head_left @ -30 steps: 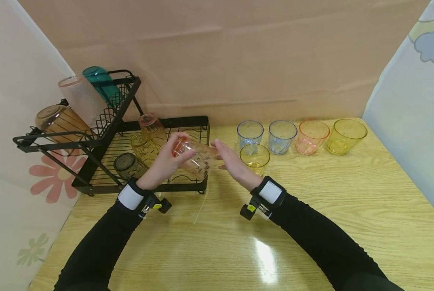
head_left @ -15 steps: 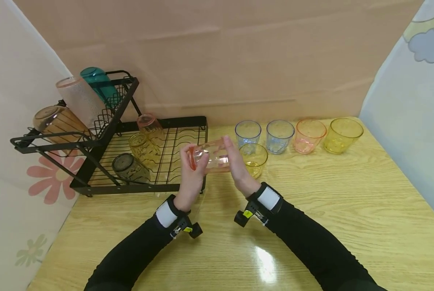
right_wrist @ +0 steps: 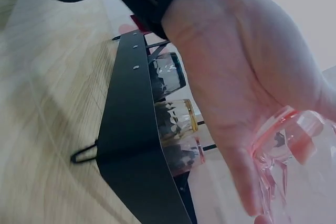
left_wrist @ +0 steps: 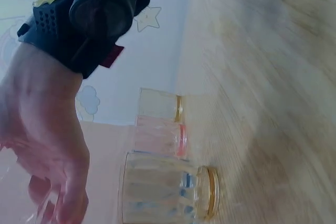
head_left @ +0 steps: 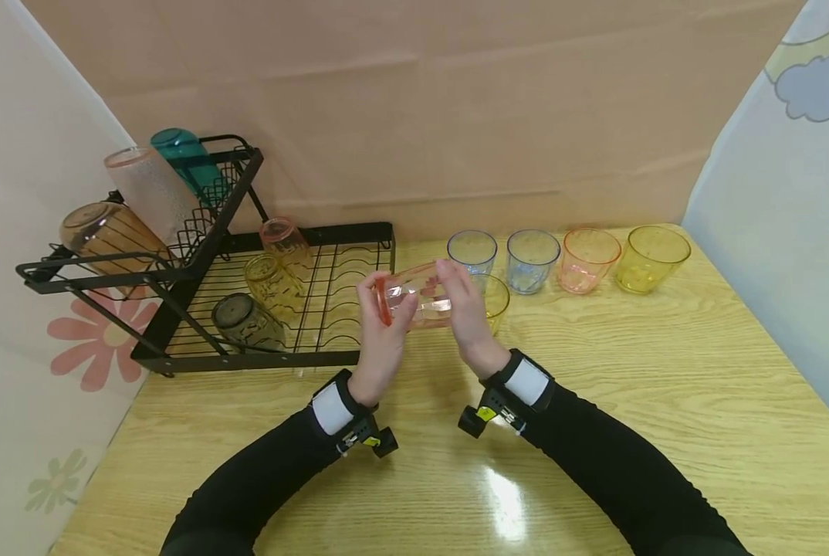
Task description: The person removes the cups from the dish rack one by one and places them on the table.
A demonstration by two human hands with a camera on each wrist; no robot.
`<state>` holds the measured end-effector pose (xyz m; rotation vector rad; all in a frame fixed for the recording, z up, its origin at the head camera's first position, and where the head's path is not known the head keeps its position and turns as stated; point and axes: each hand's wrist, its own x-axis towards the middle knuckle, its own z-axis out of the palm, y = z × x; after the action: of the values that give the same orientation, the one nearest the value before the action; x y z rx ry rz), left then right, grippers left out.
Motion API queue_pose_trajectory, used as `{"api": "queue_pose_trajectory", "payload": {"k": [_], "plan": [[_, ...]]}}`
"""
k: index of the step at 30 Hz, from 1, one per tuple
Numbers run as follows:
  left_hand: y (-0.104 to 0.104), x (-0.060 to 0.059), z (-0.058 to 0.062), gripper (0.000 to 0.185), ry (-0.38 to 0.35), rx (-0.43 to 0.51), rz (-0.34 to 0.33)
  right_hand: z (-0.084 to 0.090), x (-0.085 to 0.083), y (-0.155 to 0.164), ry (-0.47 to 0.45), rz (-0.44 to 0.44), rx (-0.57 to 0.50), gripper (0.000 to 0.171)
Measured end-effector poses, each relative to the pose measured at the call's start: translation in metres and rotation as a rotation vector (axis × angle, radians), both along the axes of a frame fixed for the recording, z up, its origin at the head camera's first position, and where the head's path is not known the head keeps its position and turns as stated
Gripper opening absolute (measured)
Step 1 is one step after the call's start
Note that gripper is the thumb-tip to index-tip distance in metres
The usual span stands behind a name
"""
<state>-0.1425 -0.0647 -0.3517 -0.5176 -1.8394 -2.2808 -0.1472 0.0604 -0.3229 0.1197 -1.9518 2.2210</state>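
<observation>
You hold the pink cup point(head_left: 414, 297) on its side in the air between both hands, just right of the black dish rack point(head_left: 331, 357) and above the table point(head_left: 595, 432). Your left hand point(head_left: 380, 344) has its fingers curled round the cup's rim end, and your right hand point(head_left: 466, 320) wraps the base end, so each grip is closed on the cup, which touches nothing else. Just behind your right hand stands a yellow cup point(head_left: 495, 297). No brand, label or writing can be read on the cup or the rack. The head view alone shows the whole rack, and two blue cups point(head_left: 473, 249), a pink one and a large yellow one in a row right of it. The right wrist view shows your right hand's palm point(right_wrist: 247, 93) against the pink cup point(right_wrist: 286, 150) and the rack's dark edge point(right_wrist: 134, 145) close by. The left wrist view shows your left hand point(left_wrist: 42, 129) and standing cups point(left_wrist: 165, 190) sideways.
</observation>
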Motion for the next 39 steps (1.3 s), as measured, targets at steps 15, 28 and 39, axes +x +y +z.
{"api": "queue_pose_trajectory", "payload": {"k": [15,28,39], "plan": [[-0.065,0.012,0.01,0.072,0.038,-0.989,-0.258,0.017,0.004,0.075,0.015,0.031,0.265,0.046],[-0.09,0.013,0.031,0.073,0.248,-1.221,-0.326,0.039,0.005,0.127,0.129,-0.051,0.417,0.043],[-0.115,0.002,0.051,0.07,0.182,-1.202,-0.277,0.029,-0.001,0.159,0.197,-0.151,0.679,0.043]]}}
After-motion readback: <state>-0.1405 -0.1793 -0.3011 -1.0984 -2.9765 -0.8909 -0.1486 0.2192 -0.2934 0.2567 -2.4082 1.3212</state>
